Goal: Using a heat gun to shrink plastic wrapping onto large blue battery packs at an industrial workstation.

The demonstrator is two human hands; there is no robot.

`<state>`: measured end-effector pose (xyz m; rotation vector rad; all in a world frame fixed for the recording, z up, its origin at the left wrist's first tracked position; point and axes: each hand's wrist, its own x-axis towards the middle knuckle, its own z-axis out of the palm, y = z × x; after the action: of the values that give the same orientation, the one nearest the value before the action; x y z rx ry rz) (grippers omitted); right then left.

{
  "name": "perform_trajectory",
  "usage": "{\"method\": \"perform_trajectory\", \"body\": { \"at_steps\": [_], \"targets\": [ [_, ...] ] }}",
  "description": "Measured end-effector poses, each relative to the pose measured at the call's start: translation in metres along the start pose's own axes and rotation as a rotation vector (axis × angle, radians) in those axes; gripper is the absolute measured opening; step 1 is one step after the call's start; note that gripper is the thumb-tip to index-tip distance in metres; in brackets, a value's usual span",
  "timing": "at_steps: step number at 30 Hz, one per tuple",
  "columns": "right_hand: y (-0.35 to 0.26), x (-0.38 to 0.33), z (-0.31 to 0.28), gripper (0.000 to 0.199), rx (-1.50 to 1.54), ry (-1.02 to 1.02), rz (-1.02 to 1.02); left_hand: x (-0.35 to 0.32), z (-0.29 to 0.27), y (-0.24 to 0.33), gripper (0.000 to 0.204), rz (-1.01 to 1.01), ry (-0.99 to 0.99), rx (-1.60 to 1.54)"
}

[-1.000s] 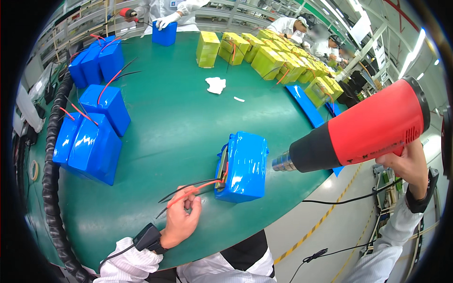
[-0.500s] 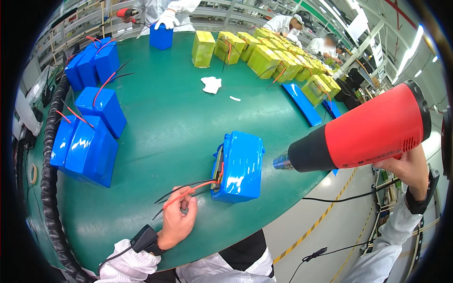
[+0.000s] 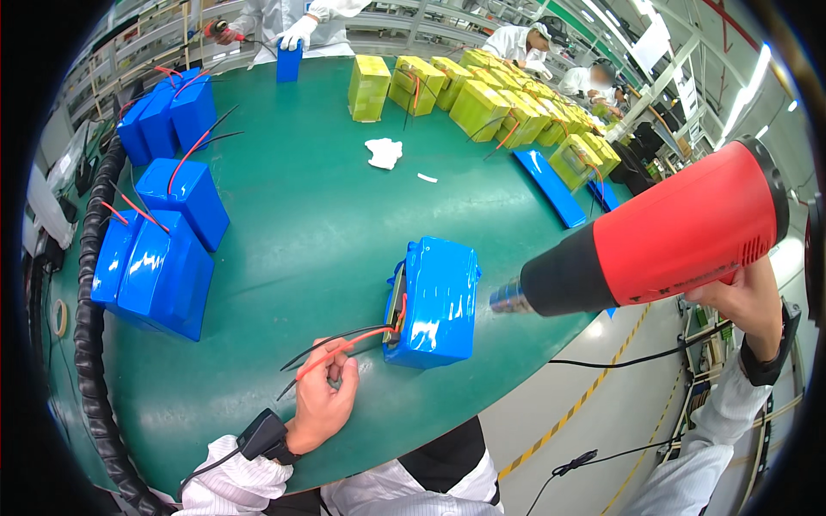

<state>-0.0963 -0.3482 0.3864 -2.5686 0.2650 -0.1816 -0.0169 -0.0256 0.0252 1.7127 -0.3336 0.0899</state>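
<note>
A blue shrink-wrapped battery pack [image 3: 434, 301] lies on the green table [image 3: 310, 232], near its front edge. Red and black wires [image 3: 340, 344] run out of its left end. My left hand [image 3: 323, 402] pinches those wires just left of the pack. My right hand [image 3: 747, 301] grips a red heat gun [image 3: 658, 236] by its handle. Its metal nozzle [image 3: 509, 297] points at the pack's right side, a short gap away.
Several blue wrapped packs [image 3: 163, 258] stand along the table's left side. Yellow-green packs [image 3: 482, 99] line the far right. A white rag [image 3: 385, 152] lies mid-table. A black corrugated hose [image 3: 86, 284] follows the left rim. Other workers in white stand at the far edge.
The heat gun nozzle has stayed at the pack's right side. My left hand keeps hold of the wires with little shift.
</note>
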Motion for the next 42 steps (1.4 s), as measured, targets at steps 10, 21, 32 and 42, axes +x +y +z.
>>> {"method": "perform_trajectory", "body": {
  "at_steps": [10,21,32,42],
  "targets": [
    [-0.005,-0.001,0.000,0.062,-0.004,0.035,0.024,0.000,0.000,0.000,0.021,0.018,0.004,0.008],
    [-0.015,0.003,0.008,0.054,-0.008,0.067,0.040,0.000,0.000,-0.001,0.022,-0.008,-0.017,-0.016],
    [-0.029,0.021,0.020,0.055,-0.098,0.099,-0.041,0.000,0.001,-0.001,0.023,0.003,-0.019,-0.002],
    [-0.040,0.041,0.029,0.051,-0.167,0.015,-0.096,0.000,0.003,-0.003,0.023,0.073,-0.045,0.020]
  ]
}}
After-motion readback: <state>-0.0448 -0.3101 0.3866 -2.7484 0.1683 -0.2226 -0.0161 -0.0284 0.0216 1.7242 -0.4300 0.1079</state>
